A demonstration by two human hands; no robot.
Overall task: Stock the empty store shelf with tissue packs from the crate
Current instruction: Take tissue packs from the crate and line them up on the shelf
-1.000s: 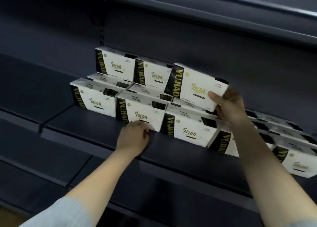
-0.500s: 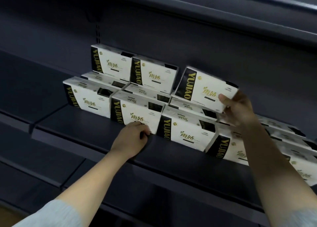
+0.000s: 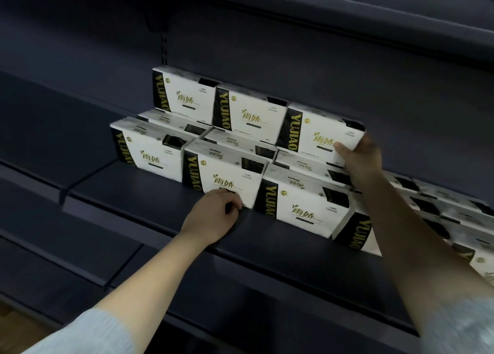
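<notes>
A white tissue pack with a black side band and gold letters (image 3: 320, 133) is held at its lower right corner by the right hand (image 3: 361, 161). The thumb is laid on the front face and the fingers are curled behind the pack. The pack is stood upright on the top row, just beside two more upright white packs (image 3: 219, 102), and it leans a little. It is rested on flat packs under it.

The left hand (image 3: 213, 217) is curled, and its fingertips are pressed against the bottom edge of a front-row white pack (image 3: 224, 177). That pack is stood on the dark blue metal shelf (image 3: 133, 193). It cannot be told whether the pack is pinched or only pushed.

More white packs (image 3: 441, 206) are laid along the shelf to the right. The crate is not seen.

The packs are probably light and soft, because tissue is wrapped in thin plastic. The wrap may be a bit slippery. A pack is best held at its short ends or at a corner, with the thumb on the front and the fingers behind. If it is squeezed hard, it may be dented. A leaning pack could be tipped forward, so it should be pushed back flat.
</notes>
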